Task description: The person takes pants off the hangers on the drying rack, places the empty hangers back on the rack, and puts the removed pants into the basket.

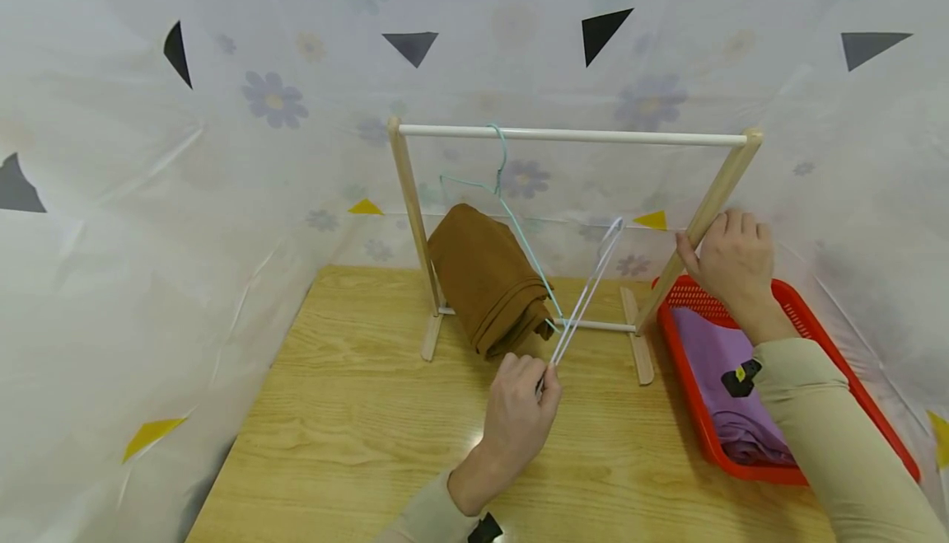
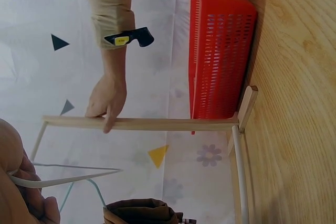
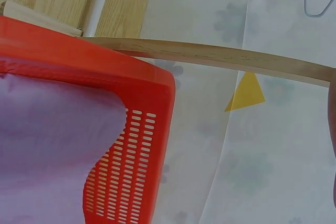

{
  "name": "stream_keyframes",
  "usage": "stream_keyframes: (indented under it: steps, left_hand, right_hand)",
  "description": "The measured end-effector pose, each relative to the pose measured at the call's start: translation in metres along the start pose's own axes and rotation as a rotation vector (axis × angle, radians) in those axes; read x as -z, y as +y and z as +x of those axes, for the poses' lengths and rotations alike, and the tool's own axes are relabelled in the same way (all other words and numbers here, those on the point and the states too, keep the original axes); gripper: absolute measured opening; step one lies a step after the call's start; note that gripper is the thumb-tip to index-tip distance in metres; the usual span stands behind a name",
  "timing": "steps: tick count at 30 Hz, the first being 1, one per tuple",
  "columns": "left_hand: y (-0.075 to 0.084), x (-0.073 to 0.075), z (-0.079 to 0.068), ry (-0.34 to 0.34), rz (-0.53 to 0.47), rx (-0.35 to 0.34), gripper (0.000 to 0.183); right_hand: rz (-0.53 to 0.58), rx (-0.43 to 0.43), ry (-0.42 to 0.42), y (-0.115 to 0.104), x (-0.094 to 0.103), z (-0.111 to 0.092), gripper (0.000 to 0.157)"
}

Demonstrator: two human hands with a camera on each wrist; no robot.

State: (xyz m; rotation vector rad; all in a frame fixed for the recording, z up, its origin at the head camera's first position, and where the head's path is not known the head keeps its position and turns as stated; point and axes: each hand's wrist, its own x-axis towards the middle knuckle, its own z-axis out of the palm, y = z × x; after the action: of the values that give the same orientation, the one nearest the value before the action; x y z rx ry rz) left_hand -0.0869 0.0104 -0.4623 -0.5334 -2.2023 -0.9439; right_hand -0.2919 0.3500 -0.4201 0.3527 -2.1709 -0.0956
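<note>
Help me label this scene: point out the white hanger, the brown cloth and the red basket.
White hanger (image 2: 47,183), left wrist view: its nearer stretch.
Brown cloth (image 1: 485,275), head view: its broad front face.
Red basket (image 2: 224,61), left wrist view: its slotted side wall.

A yellowish wood-grain surface (image 1: 334,428) carries a small rack (image 1: 578,136) with white crossbars, standing upright toward the far edge on two flat wooden feet (image 1: 641,358). A red plastic basket (image 1: 695,401) (its sides pierced with rows of slots) sits at the right of the same surface, just beside the nearer of those feet.
</note>
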Motion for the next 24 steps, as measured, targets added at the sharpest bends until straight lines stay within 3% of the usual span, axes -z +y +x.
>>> stream_keyframes:
  steps: [6,14,24]
  left_hand:
    - [0.000,-0.001,0.001,0.020,-0.014,-0.016,0.035]
    - [0.003,-0.005,0.005,0.027,-0.036,-0.031,0.029]
    - [0.011,-0.008,0.019,0.008,-0.050,-0.036,0.033]
  right_hand:
    - [0.002,0.006,0.022,-0.001,-0.001,0.000,0.062]
    - [-0.002,0.017,-0.034,-0.004,-0.002,0.001,0.065]
    - [0.005,0.030,0.011,-0.007,-0.002,0.002,0.060]
